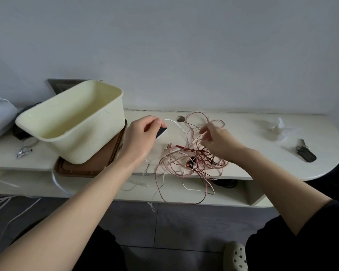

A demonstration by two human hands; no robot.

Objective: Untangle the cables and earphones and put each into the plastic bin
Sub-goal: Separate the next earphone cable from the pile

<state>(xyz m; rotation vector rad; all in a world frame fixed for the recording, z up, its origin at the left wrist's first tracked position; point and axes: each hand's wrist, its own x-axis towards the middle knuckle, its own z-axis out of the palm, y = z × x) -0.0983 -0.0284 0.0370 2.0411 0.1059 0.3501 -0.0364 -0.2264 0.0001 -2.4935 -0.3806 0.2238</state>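
A cream plastic bin (90, 145) stands tilted on a brown lid at the left of the desk; no cable shows inside it. My left hand (141, 137) grips a small white device with a dark face (161, 132), from which a white cable (176, 124) runs right. A tangle of pink and red cables (192, 157) lies at the desk's front edge, with a copper-coloured earphone bud (190, 164) in it and loops hanging over the edge. My right hand (215, 141) pinches pink strands lifted above the tangle.
The brown lid (82, 171) lies under the bin. A crumpled clear wrapper (276, 128) and a dark key fob (305, 153) lie on the desk's right end. A foil scrap (24, 152) lies left of the bin. White cables (2, 204) trail on the floor at left.
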